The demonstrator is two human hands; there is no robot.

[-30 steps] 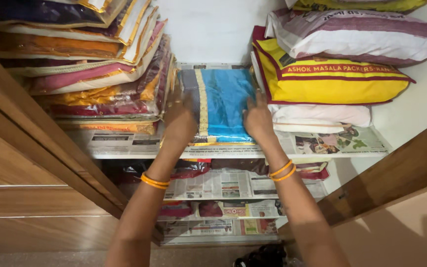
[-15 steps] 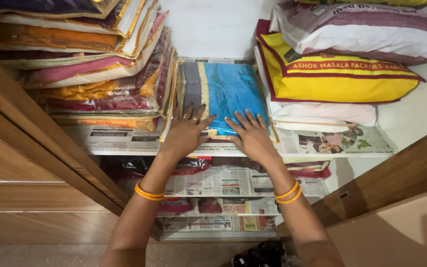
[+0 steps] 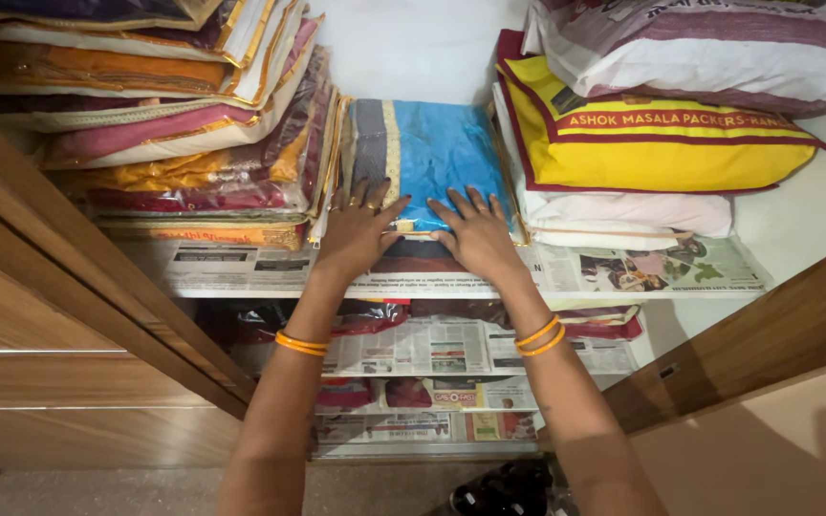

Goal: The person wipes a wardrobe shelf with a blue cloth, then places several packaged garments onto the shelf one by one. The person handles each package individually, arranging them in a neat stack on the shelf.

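Pushed deeper since before: blue sari packet (image 3: 427, 162), on newspaper-lined shelf (image 3: 241, 272). Left hand (image 3: 358, 232) and right hand (image 3: 475, 234), fingers spread flat, press its near edge. Flanks: sari stack (image 3: 184, 115) touching, yellow bag (image 3: 662, 143) just beside; white back wall (image 3: 413, 48).

packet (image 3: 432, 153) on shelf (image 3: 241, 277), between stacks

My packet (image 3: 432, 158): bright blue cloth, grey side panel, gold patterned border stripe. Bag (image 3: 657, 143) beside it: yellow, maroon edging. Bangles (image 3: 300, 344) on my wrists: orange.
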